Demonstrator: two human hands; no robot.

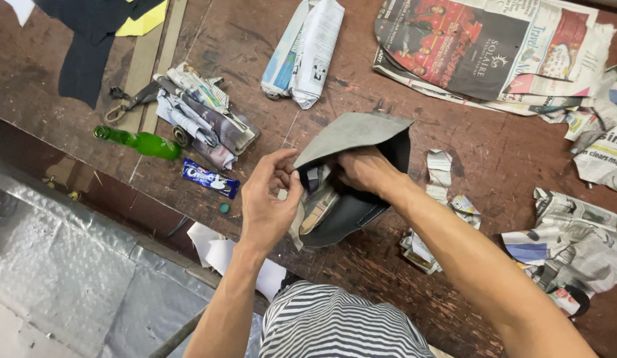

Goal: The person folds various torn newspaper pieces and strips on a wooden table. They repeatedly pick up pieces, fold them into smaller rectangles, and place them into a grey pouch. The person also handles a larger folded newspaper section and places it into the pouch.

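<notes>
While the dark bag [351, 199] lay near the middle of the worn brown desk [361, 265], its grey flap [351, 136] folded up and open, both hands were busy at its mouth. The left hand [269, 199] pinched the near-left edge of the opening, its fingers [282, 169] closed on the rim, and the right hand [365, 169] was pushed inside, so whether its fingers were curled or spread could not be told. The bag looked soft and limp, light enough to shift under a push, and probably best held by the rim or the flap; crumpled newspaper showed within, so it would likely bulge and keep little shape of its own. Just right of it lay torn paper scraps [441, 169], with crumpled newspaper [567, 245] farther right and flat newspaper sheets [481, 50] at the far right. A rolled newspaper [308, 50] lay beyond the bag. To the left sat a bundle of folded papers [206, 116], scissors [133, 99], a green bottle [139, 140], a blue snack packet [210, 178] and a small green cap [224, 207]. None crowded the bag itself.
</notes>
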